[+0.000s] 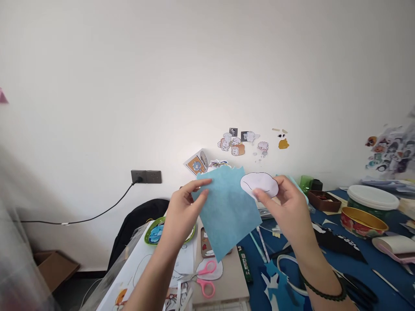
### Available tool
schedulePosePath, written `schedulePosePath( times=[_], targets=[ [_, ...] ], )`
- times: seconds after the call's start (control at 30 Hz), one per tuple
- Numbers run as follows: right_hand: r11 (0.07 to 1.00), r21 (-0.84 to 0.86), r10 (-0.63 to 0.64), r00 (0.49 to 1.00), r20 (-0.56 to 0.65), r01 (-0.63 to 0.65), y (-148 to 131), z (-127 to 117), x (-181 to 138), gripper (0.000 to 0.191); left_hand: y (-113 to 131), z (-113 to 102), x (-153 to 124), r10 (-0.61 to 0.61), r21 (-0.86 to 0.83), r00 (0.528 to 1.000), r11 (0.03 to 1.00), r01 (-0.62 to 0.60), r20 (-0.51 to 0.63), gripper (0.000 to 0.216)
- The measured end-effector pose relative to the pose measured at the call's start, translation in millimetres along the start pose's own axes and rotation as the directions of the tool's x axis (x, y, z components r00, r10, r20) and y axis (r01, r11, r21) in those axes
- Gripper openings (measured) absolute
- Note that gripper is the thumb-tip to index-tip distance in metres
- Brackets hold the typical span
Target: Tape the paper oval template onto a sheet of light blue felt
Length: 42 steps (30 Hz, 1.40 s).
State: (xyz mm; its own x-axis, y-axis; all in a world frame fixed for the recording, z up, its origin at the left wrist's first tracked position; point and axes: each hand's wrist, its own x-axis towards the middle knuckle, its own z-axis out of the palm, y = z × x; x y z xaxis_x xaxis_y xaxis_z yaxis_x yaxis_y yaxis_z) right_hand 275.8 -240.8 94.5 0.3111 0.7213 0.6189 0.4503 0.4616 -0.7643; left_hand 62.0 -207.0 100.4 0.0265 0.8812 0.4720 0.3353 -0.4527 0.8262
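Fingers (201, 185) of left hand (181, 216) pinching blue felt sheet (227, 214), right hand (292, 214) gripping white paper cutout (259, 183) at its corner, clear of cluttered surface (228, 280).

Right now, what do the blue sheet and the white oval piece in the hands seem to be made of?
Blue sheet: likely felt or non-woven fabric, since it looks matte and slightly fuzzy, with a jagged cut along the top edge. White oval cutout: probably plain paper, since it looks smooth, matte and thin, with a fine drawn line across it.
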Motion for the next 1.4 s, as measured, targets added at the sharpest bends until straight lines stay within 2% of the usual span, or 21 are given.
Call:
schedulePosePath(
  times=[0.17, 0.3, 0.43, 0.57, 0.67, 0.77, 0.9, 0.97, 1.07, 1.17, 1.3, 1.4],
  targets=[
    [0.992, 0.12, 0.006, 0.989, 0.148, -0.024, 2, 17, -8, 0.031, 4, 21, -9, 0.085, -0.044, 0.995, 0.996, -0.083, 0.048, 0.027],
    [0.985, 0.17, -0.008, 0.982, 0.188, -0.024, 2, 24, -12, 0.032, 7, 32, -15, 0.127, -0.127, 0.982, 0.986, -0.109, 0.141, 0.026],
    [0.971, 0.227, 0.017, 0.966, 0.259, -0.078, 0, 28, -13, 0.032, 6, 38, -15, 0.145, -0.145, 0.976, 0.982, -0.122, 0.16, 0.025],
    [0.955, 0.257, 0.035, 0.918, 0.396, -0.147, 0, 19, -5, 0.029, 3, 35, -10, 0.1, -0.096, 0.982, 0.992, -0.086, 0.159, 0.029],
    [0.974, 0.175, 0.054, 0.89, 0.453, -0.148, -1, 6, 2, 0.026, 2, 28, -6, 0.06, -0.042, 0.979, 0.998, -0.053, 0.193, 0.032],
    [0.983, 0.096, 0.096, 0.876, 0.473, -0.159, -2, -4, 6, 0.035, 0, 23, -3, 0.059, -0.002, 0.968, 0.998, -0.061, 0.244, 0.034],
    [0.975, 0.096, 0.129, 0.862, 0.491, -0.201, -4, -5, 3, 0.052, -1, 20, -1, 0.065, 0.001, 0.953, 0.998, -0.068, 0.295, 0.033],
    [0.977, 0.086, 0.128, 0.858, 0.498, -0.196, -5, -4, 2, 0.055, -1, 20, -1, 0.061, 0.013, 0.94, 0.998, -0.069, 0.336, 0.032],
    [0.985, 0.028, 0.128, 0.824, 0.552, -0.172, -5, -3, 2, 0.04, 2, 18, -2, 0.071, 0.033, 0.906, 0.995, -0.094, 0.416, 0.03],
    [0.994, -0.056, 0.11, 0.785, 0.609, -0.096, -3, -3, 2, 0.021, 5, 17, -6, 0.078, 0.083, 0.869, 0.987, -0.136, 0.489, 0.025],
    [0.985, -0.169, 0.097, 0.708, 0.7, 0.032, -2, -3, 0, 0.015, 9, 17, -13, 0.059, 0.2, 0.833, 0.959, -0.199, 0.55, 0.011],
    [0.978, -0.195, 0.091, 0.689, 0.719, 0.074, -4, -3, -2, 0.008, 10, 18, -18, 0.079, 0.22, 0.818, 0.944, -0.245, 0.57, 0.008]
  ],
)
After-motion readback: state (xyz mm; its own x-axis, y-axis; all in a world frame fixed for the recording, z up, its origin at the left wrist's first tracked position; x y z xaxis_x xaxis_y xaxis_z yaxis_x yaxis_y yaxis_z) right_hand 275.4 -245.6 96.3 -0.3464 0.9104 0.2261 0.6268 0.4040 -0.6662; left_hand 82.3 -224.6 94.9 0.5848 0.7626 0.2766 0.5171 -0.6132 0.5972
